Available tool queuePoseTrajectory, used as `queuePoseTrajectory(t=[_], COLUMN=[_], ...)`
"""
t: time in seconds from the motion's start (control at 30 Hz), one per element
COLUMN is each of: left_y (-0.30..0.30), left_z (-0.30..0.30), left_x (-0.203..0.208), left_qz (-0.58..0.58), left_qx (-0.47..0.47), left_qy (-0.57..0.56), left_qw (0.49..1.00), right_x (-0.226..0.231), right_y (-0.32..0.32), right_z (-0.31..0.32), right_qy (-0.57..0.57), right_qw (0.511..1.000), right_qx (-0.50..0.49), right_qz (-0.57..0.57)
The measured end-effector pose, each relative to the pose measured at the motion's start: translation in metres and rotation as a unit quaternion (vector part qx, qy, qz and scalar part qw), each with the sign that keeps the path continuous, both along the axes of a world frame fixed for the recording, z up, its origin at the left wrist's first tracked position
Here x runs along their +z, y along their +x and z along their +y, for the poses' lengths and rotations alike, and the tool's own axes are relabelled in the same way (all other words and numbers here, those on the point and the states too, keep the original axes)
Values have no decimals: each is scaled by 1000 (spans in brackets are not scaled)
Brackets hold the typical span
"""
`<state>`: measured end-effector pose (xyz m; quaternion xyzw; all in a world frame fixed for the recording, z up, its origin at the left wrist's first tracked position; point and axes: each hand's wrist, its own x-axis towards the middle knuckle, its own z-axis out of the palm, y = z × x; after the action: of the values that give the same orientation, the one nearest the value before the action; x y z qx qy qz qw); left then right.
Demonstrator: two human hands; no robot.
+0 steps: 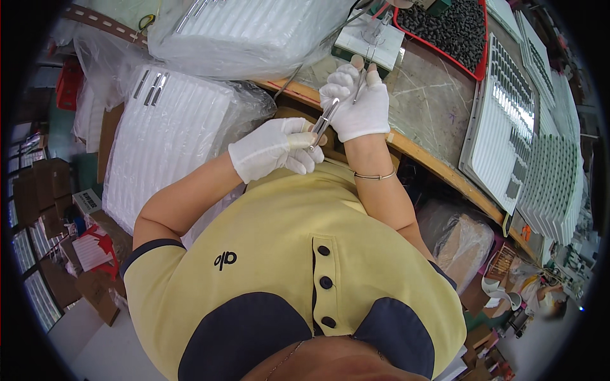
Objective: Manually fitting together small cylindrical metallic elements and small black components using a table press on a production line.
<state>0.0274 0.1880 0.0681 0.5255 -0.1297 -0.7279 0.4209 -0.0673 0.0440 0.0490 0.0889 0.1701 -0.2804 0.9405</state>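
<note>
Both my hands wear white gloves with bare fingertips. My left hand [273,149] pinches a shiny silver tube [326,119] that slants up toward my right palm. My right hand [362,111] is closed round a slim metal tool [360,86]; its thin tips point away from me, and its exact kind is hard to make out. Just beyond those fingers stands a small green machine with a white top [387,44], at the bench edge. Whether the tube touches the right glove, I cannot tell.
A red tray of small black parts [451,32] stands at the far right. White ridged trays [502,127] with rows of metal pieces lie right of the bench [426,108]. Plastic-wrapped white trays [171,127] are stacked at left, several silver tubes on top. Yellow-handled scissors [146,22] lie far left.
</note>
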Motion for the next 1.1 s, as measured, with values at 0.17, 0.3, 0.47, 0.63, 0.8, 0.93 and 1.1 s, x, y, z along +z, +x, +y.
queuePoseTrajectory(t=[0.17, 0.3, 0.47, 0.63, 0.8, 0.93, 1.1], left_y=[-2, -6, 23, 133, 223, 236, 254], left_z=[-1, 5, 28, 84, 133, 127, 134], left_x=[9, 13, 25, 49, 17, 5, -26], left_qz=[-266, -659, -723, -798, -799, -764, -845], left_qx=[-54, -122, -173, 14, 81, 104, 141], left_qy=[-72, -184, -182, 93, 253, 278, 200], left_qw=[960, 719, 643, 596, 540, 573, 476], right_x=[-6, -15, -36, -23, -34, -43, -45], right_y=[1, 4, -8, -35, -37, -38, -42], right_z=[2, 7, -17, -49, -55, -59, -67], right_qy=[-23, -66, -72, -224, -171, -171, -173], right_qw=[1000, 997, 996, 963, 951, 947, 939], right_qx=[2, 14, 0, -139, -174, -185, -198], right_qz=[-4, 28, -50, 62, 187, 201, 220])
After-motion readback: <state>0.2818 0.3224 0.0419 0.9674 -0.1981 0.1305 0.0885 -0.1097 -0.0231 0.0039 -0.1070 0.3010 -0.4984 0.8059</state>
